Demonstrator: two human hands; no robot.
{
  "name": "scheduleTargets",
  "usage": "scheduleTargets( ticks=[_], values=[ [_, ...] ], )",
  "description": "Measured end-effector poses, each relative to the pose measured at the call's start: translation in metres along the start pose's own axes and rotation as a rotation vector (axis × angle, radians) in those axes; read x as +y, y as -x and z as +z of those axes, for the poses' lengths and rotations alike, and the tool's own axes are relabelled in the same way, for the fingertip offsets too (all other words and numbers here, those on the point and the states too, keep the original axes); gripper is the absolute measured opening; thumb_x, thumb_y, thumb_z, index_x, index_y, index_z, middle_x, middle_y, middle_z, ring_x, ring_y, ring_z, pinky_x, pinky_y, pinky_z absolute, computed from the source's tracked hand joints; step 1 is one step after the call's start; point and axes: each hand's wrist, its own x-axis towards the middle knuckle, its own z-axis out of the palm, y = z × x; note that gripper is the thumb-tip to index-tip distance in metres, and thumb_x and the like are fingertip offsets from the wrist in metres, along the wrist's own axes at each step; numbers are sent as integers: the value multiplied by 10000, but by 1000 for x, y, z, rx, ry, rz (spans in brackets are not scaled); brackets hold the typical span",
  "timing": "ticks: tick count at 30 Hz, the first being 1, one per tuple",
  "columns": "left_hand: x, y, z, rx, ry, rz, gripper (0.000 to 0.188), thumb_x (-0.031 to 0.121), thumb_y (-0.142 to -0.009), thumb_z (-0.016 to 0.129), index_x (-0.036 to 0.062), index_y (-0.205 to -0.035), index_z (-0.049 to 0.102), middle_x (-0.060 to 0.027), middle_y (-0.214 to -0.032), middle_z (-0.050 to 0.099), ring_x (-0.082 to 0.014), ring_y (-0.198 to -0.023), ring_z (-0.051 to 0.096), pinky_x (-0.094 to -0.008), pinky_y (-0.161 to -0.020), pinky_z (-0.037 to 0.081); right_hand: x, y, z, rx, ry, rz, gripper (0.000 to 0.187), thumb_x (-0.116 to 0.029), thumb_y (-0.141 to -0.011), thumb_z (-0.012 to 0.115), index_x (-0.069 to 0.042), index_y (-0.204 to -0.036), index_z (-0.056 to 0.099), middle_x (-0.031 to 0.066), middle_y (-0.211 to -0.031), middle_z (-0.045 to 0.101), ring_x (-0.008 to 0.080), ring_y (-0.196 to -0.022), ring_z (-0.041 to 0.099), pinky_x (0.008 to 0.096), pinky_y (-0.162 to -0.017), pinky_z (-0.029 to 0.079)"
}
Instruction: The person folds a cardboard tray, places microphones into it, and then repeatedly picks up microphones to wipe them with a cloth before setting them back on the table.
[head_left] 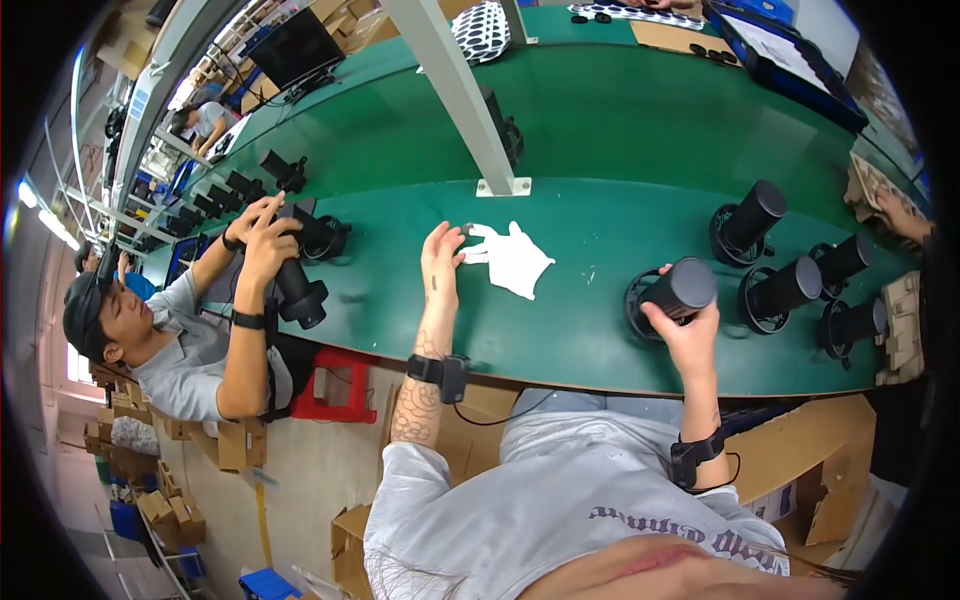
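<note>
My right hand (690, 335) is wrapped round a black cylinder (690, 284) that rises from a ring-shaped cradle and looks like a microphone in a shock mount. It stands tilted over the green bench top (590, 345). My left hand (440, 265) has its fingers stretched out and slightly curled. Its fingertips are beside a white cloth glove (515, 262) lying on the bench; whether they touch it I cannot tell. A small dark spot shows near the index fingertip, too small to name.
Several similar black cylinders in cradles (785, 290) stand at the right, beside a grey moulded tray (900, 330). A metal post (450, 90) rises from the bench ahead. At the left a co-worker (190, 350) handles another black cylinder (300, 295), near a red stool (335, 388).
</note>
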Motion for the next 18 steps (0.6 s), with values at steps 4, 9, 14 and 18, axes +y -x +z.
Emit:
scheduleTargets(
  ticks=[4, 9, 14, 18],
  values=[
    [-15, -70, 12, -78, 79, -137, 480, 343, -924, 542, -13, -1242, 497, -125, -1139, 602, -164, -1007, 578, -261, -768, 462, -1, 3, 8, 31, 286, -206, 595, -111, -628, 816, -10, -1147, 543, 96, -1111, 571, 217, -1016, 572, 316, -873, 445],
    [-7, -157, 42, -84, -249, -114, 560, 486, -871, 559, -44, -1038, 629, -92, -901, 666, -158, -785, 590, -275, -651, 442, -13, 12, 1, 19, 524, -308, 773, -154, -630, 804, -14, -1293, 432, 148, -1325, 438, 325, -1247, 396, 404, -1001, 365],
    [-16, -163, 70, 82, 70, -28, 310, 270, -875, 618, -37, -914, 636, -55, -805, 654, -138, -684, 579, -283, -616, 441, -1, 35, -17, 79, 510, -273, 717, -268, -774, 681, -6, -1355, 351, 210, -1380, 362, 347, -1316, 314, 433, -1084, 260],
    [-33, -152, 44, 580, 613, 147, 244, 220, -855, 635, 1, -867, 528, -64, -754, 617, -164, -602, 571, -290, -617, 490, 19, 48, -21, 249, 195, -423, 571, -348, -933, 449, 32, -1344, 333, 198, -1383, 362, 322, -1303, 359, 451, -1101, 227]
  ],
)
